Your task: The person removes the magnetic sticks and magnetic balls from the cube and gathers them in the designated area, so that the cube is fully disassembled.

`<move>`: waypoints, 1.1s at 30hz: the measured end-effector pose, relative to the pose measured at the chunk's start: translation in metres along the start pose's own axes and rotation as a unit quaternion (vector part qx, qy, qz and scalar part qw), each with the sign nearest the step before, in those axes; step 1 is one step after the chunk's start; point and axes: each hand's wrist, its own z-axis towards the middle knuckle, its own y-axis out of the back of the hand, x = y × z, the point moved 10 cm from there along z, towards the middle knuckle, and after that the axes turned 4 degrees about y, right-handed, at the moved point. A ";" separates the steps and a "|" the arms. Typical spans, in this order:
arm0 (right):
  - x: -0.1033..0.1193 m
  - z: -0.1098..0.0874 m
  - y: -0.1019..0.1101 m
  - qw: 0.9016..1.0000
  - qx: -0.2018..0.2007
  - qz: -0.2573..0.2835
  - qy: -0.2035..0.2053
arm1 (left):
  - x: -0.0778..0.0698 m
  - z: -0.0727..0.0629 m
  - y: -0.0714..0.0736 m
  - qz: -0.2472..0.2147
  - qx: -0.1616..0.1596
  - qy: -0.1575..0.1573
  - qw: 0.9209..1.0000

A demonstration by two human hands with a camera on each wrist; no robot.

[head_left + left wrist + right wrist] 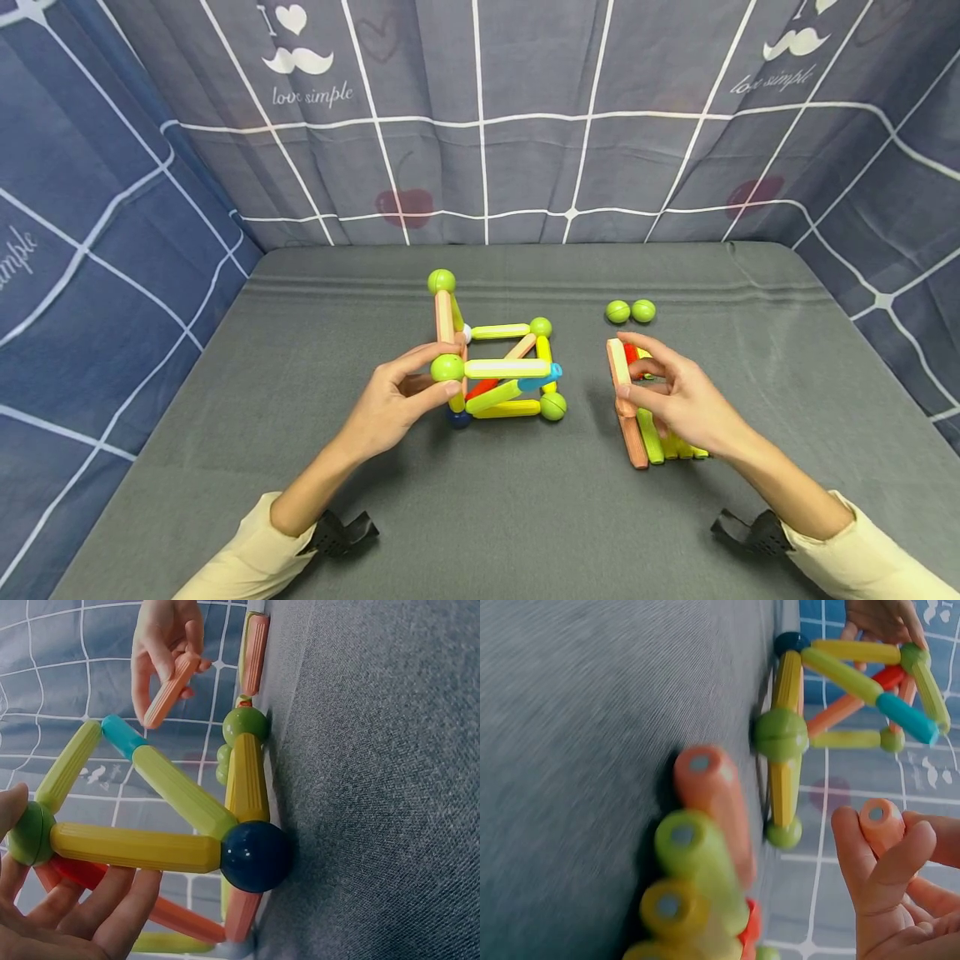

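My left hand (386, 404) pinches a green ball (447, 368) at an upper corner of a frame of magnetic sticks and balls. From that ball a yellow-green stick (504, 368) reaches right and meets a blue stick tip (542, 380). Below it sits a dark blue ball (256, 856) on the grey surface, joined by a yellow stick (139, 847). Another green ball (441, 282) tops the far upper corner. To the right, my right hand (686, 404) pinches an orange magnetic stick (172, 691) between thumb and fingers, raised over the loose sticks.
Under the right hand lies a row of loose sticks: an orange stick (633, 442), a green stick (651, 435) and several yellow ones (676, 909). Two loose green balls (631, 312) rest behind them. A checked curtain (525, 125) encloses the table's back and sides.
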 end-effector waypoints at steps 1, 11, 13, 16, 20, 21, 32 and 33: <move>-0.001 -0.002 0.004 1.000 -0.004 -0.006 0.002 | 0.000 0.000 0.000 -0.001 0.001 0.001 1.000; -0.021 -0.029 0.046 0.998 -0.039 -0.050 -0.030 | 0.003 0.001 0.002 0.006 -0.006 0.012 1.000; -0.024 -0.033 0.052 0.997 -0.044 -0.059 -0.033 | 0.004 0.001 0.002 0.006 -0.008 0.018 1.000; -0.030 -0.039 0.061 0.995 -0.048 -0.080 -0.044 | 0.004 0.000 0.003 0.005 -0.012 0.027 1.000; -0.038 -0.045 0.072 0.989 -0.053 -0.122 -0.060 | 0.004 0.000 0.003 0.002 -0.014 0.029 0.999; -0.041 -0.046 0.074 0.988 -0.051 -0.134 -0.064 | 0.004 0.000 0.003 0.001 -0.014 0.029 0.999; -0.064 -0.055 0.081 0.981 -0.002 -0.164 -0.102 | 0.004 0.000 0.003 0.005 -0.011 0.024 1.000; -0.066 -0.055 0.081 0.981 0.003 -0.164 -0.106 | 0.004 0.000 0.003 0.006 -0.010 0.024 1.000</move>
